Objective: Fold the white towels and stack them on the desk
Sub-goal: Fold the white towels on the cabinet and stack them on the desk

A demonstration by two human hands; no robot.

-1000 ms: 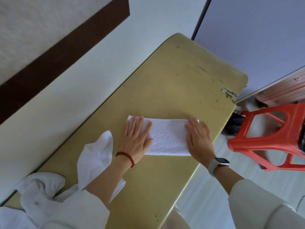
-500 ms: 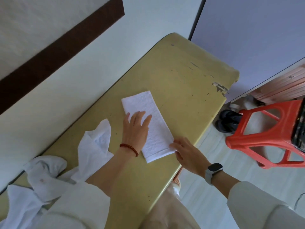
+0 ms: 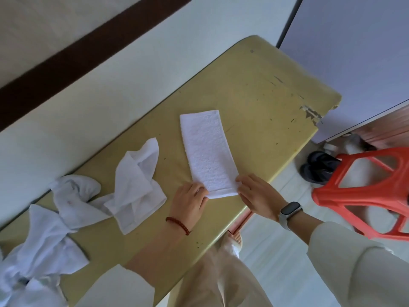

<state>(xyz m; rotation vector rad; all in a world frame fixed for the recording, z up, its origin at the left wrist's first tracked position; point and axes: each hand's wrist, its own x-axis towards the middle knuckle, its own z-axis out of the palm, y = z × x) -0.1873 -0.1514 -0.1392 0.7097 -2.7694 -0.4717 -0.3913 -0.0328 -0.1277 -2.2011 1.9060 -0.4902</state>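
Folded white towel (image 3: 207,154) lies flat as a long strip mid-desk (image 3: 261,111); left hand (image 3: 190,201) pinches its near corner at 7 o'clock, right hand (image 3: 256,196) pinches the near corner at 5 o'clock. Unfolded white towels (image 3: 93,204) sit crumpled at 9 o'clock of it, well apart. Red plastic stool (image 3: 363,193) stands off the desk at 3 o'clock.

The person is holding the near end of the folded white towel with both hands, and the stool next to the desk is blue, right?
Not quite: the stool is red, as the head view shows. The rest holds: the left hand and right hand hold the folded white towel's near end on the desk.
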